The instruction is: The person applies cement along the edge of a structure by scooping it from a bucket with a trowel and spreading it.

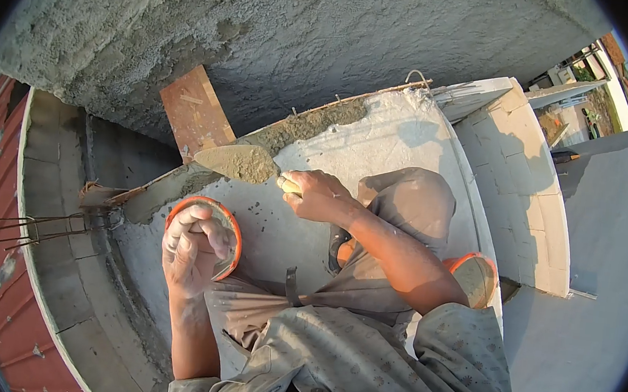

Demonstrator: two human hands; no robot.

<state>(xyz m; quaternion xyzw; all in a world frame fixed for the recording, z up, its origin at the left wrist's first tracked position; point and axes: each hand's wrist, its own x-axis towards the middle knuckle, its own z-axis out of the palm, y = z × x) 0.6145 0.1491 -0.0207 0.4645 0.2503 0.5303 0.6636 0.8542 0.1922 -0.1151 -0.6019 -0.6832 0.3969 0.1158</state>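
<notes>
My right hand (321, 196) is closed round the pale handle of a trowel (240, 163). A lump of wet mortar covers part of the trowel's blade, which points left above the wall's edge. My left hand (192, 248), dusted with pale mortar, is raised in front of an orange-rimmed bucket (235, 232). Its fingers are bent and loosely apart, with nothing seen in them. They hide much of the bucket's inside. Fresh mortar (320, 129) lies in a strip along the edge beyond the trowel. A brown board (198, 113) stands tilted against that edge.
A rough plastered wall (292, 35) rises ahead. Steel bars (42, 229) stick out at the left, near the block wall (59, 247). A second orange-rimmed bucket (474, 279) stands by my right elbow. Beyond the white ledge's right edge is a lower block wall (516, 178).
</notes>
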